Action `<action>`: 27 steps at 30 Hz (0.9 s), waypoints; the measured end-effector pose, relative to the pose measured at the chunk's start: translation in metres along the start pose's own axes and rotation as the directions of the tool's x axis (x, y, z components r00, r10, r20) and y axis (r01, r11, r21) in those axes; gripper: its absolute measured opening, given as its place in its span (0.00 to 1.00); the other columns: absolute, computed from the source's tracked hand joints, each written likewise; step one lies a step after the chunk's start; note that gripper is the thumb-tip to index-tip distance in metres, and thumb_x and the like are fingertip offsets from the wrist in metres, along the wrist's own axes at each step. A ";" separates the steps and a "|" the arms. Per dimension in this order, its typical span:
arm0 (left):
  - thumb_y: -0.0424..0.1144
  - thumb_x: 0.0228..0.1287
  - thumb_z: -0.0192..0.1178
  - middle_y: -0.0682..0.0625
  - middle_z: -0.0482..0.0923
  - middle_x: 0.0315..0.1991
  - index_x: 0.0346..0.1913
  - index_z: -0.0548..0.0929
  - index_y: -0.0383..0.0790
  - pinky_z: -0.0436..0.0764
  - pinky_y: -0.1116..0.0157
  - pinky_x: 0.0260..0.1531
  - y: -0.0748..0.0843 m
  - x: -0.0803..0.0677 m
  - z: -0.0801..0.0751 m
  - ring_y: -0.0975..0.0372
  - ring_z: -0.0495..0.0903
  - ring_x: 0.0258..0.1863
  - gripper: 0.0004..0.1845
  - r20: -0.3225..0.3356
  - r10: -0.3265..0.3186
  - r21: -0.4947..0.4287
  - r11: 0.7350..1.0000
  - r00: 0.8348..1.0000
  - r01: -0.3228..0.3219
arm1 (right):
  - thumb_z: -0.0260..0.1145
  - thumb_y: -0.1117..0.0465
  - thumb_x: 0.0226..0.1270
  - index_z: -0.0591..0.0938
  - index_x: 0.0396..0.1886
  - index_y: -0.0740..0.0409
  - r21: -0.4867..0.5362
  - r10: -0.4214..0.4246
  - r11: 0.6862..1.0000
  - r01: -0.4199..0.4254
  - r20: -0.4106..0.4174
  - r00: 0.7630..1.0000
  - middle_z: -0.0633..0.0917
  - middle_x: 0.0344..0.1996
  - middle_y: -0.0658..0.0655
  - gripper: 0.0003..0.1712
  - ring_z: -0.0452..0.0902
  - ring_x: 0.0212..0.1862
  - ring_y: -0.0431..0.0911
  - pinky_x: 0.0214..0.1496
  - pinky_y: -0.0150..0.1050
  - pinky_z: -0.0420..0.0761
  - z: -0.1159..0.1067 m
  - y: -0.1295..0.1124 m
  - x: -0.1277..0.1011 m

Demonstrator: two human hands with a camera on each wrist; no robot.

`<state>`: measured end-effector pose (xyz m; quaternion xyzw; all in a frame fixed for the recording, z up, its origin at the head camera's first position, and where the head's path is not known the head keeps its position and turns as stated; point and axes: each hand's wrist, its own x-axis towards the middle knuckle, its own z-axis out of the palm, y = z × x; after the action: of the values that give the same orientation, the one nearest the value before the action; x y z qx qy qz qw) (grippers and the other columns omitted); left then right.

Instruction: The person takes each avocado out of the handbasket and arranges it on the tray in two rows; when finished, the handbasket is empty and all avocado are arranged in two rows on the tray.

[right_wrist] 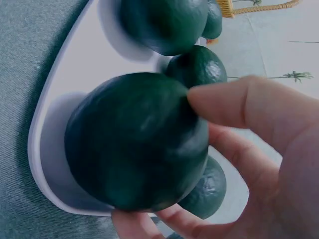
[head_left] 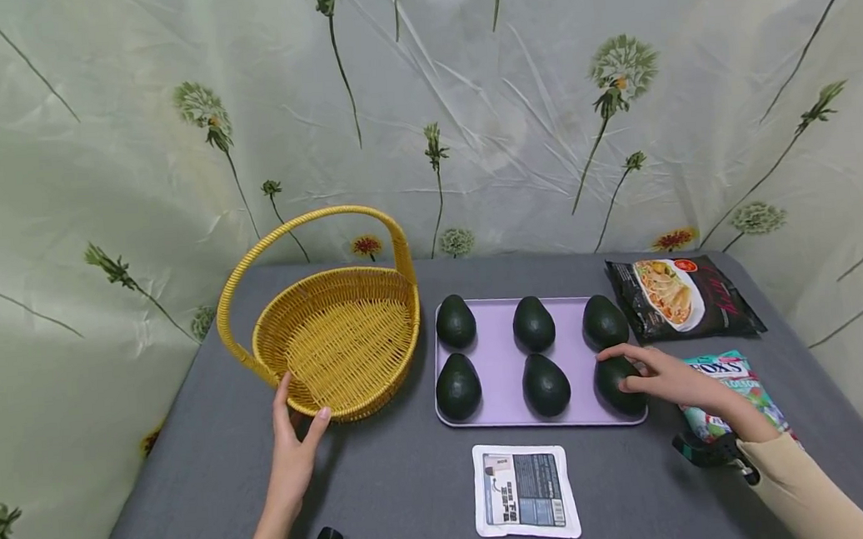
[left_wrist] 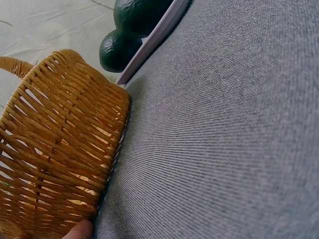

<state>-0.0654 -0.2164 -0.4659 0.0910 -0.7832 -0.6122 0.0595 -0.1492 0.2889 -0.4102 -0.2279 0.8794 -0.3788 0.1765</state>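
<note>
My right hand (head_left: pixel 665 378) grips the dark green avocado (right_wrist: pixel 134 144) at the near right corner of the lilac tray (head_left: pixel 499 369). In the right wrist view, the thumb lies on one side and the fingers curl round the other. Several more avocados stand in two rows on the tray, among them a middle one (head_left: pixel 546 385) in the near row. On the left, my left hand (head_left: pixel 290 459) touches the near side of a yellow wicker basket (head_left: pixel 346 342), thumb and forefinger spread apart. The left wrist view shows one fingertip against the basket's lower wall; the other fingers are hidden.
A white packet (head_left: pixel 526 492) lies in front of the tray. Right of the tray lie a black noodle packet (head_left: pixel 685 298) and a colourful candy bag (head_left: pixel 736 390), the latter partly under my right forearm. The basket's tall handle (head_left: pixel 311 217) arches above it. A flowered curtain hangs behind the grey table.
</note>
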 end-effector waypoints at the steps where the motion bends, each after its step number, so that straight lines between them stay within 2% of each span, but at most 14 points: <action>1: 0.41 0.71 0.55 0.48 0.30 0.75 0.77 0.37 0.56 0.51 0.36 0.60 0.000 0.000 0.000 0.42 0.40 0.71 0.43 0.000 0.000 0.001 1.000 1.000 0.000 | 0.62 0.64 0.65 0.73 0.58 0.64 -0.001 -0.001 1.000 0.001 -0.007 1.000 0.73 0.34 0.60 0.22 0.66 0.25 0.42 0.26 0.36 0.64 -0.001 -0.001 0.000; 2: 0.41 0.71 0.55 0.48 0.30 0.75 0.77 0.37 0.55 0.51 0.36 0.60 0.000 0.000 0.000 0.42 0.40 0.71 0.43 0.000 0.001 0.001 1.000 1.000 -0.001 | 0.62 0.64 0.65 0.72 0.58 0.65 0.003 -0.001 1.000 0.001 -0.008 1.000 0.71 0.34 0.59 0.22 0.62 0.24 0.39 0.24 0.36 0.62 -0.001 -0.001 -0.001; 3: 0.41 0.72 0.55 0.48 0.30 0.75 0.77 0.37 0.55 0.51 0.36 0.60 0.000 0.000 0.000 0.42 0.40 0.71 0.43 0.000 0.002 0.001 1.000 1.000 -0.002 | 0.61 0.64 0.65 0.72 0.59 0.65 0.016 0.008 1.000 -0.008 -0.008 1.000 0.71 0.34 0.60 0.23 0.63 0.24 0.39 0.24 0.36 0.62 -0.001 -0.001 -0.002; 4: 0.40 0.72 0.55 0.48 0.30 0.75 0.77 0.37 0.55 0.51 0.36 0.60 0.000 0.000 -0.001 0.42 0.39 0.71 0.43 0.000 0.003 0.000 1.000 1.000 -0.003 | 0.62 0.64 0.65 0.72 0.59 0.65 0.017 0.015 1.000 -0.015 -0.013 1.000 0.72 0.39 0.64 0.23 0.67 0.27 0.41 0.26 0.36 0.64 -0.001 -0.001 -0.002; 7: 0.41 0.72 0.54 0.48 0.30 0.75 0.77 0.37 0.54 0.51 0.36 0.60 0.001 0.000 -0.001 0.42 0.40 0.71 0.43 0.000 0.003 0.000 1.000 1.000 -0.003 | 0.63 0.63 0.66 0.72 0.60 0.65 0.022 0.039 0.999 -0.039 -0.028 0.999 0.70 0.51 0.71 0.24 0.73 0.39 0.54 0.32 0.42 0.68 -0.001 -0.001 -0.004; 9: 0.41 0.72 0.55 0.48 0.30 0.75 0.77 0.37 0.54 0.51 0.36 0.60 0.002 0.000 -0.001 0.42 0.40 0.71 0.43 -0.001 0.001 0.001 1.000 1.000 -0.001 | 0.63 0.61 0.66 0.72 0.61 0.64 0.016 0.054 0.998 -0.053 -0.037 0.998 0.69 0.56 0.73 0.25 0.73 0.46 0.61 0.38 0.47 0.72 0.000 -0.001 -0.005; 12: 0.41 0.71 0.55 0.48 0.30 0.75 0.77 0.37 0.54 0.51 0.36 0.60 0.002 0.000 -0.001 0.42 0.40 0.71 0.43 -0.005 0.000 0.002 1.000 1.000 0.000 | 0.64 0.59 0.66 0.72 0.61 0.62 0.000 0.074 0.997 -0.074 -0.051 0.996 0.66 0.60 0.75 0.25 0.66 0.55 0.68 0.44 0.56 0.72 0.002 -0.001 -0.006; 18: 0.41 0.71 0.55 0.47 0.31 0.75 0.77 0.36 0.54 0.51 0.36 0.59 0.002 0.000 -0.002 0.41 0.41 0.71 0.43 -0.003 -0.007 0.009 1.000 1.000 0.007 | 0.64 0.60 0.67 0.72 0.61 0.62 0.008 0.071 0.997 -0.070 -0.068 0.995 0.65 0.62 0.75 0.25 0.65 0.56 0.70 0.45 0.61 0.72 0.004 0.003 -0.008; 27: 0.44 0.71 0.55 0.45 0.29 0.75 0.77 0.36 0.53 0.52 0.35 0.58 0.006 0.000 -0.007 0.38 0.41 0.70 0.44 0.012 -0.030 0.045 0.999 0.999 0.030 | 0.60 0.62 0.70 0.71 0.62 0.64 0.022 0.040 0.999 -0.037 -0.133 0.990 0.71 0.58 0.72 0.23 0.69 0.54 0.66 0.47 0.61 0.73 0.001 0.000 -0.008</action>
<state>-0.0644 -0.2216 -0.4585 0.1002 -0.7957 -0.5958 0.0432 -0.1422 0.2923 -0.4101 -0.1834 0.8898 -0.3981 0.1267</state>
